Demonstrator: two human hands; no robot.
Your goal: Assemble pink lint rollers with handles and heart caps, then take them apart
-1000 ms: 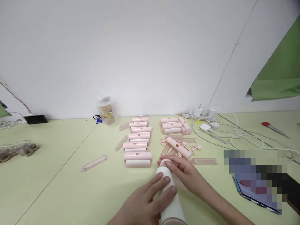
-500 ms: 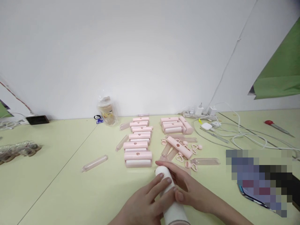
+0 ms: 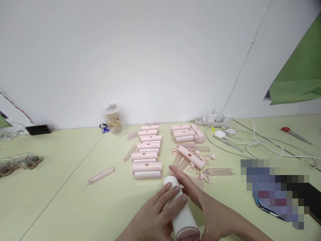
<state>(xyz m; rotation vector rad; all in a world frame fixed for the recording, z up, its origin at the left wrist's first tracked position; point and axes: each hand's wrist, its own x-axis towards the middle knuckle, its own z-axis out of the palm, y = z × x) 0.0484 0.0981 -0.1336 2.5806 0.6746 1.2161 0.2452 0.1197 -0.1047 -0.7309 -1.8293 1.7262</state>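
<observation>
Both my hands hold a white roller (image 3: 181,211) with a pink end at the bottom middle, just above the pale green table (image 3: 62,201). My left hand (image 3: 155,216) wraps its fingers over the roller's left side. My right hand (image 3: 200,201) closes around its right side, with the index finger stretched along the far end. Just beyond lie a column of pink-and-white roller units (image 3: 147,152), a smaller stack of them (image 3: 185,133), a loose pink bar with holes (image 3: 192,157) and small pink heart-shaped pieces (image 3: 200,165).
Clear plastic tubes (image 3: 100,175) lie scattered on the table. A wrapped cup (image 3: 113,118) stands by the wall. A power strip with chargers and white cables (image 3: 250,142) lies at the right, a red-handled tool (image 3: 296,135) beyond. A dark phone (image 3: 38,129) and crumpled plastic (image 3: 18,160) are at the left.
My right hand slid back from the roller's far end along its right side and closed around it. The roller and my left hand shifted slightly.
</observation>
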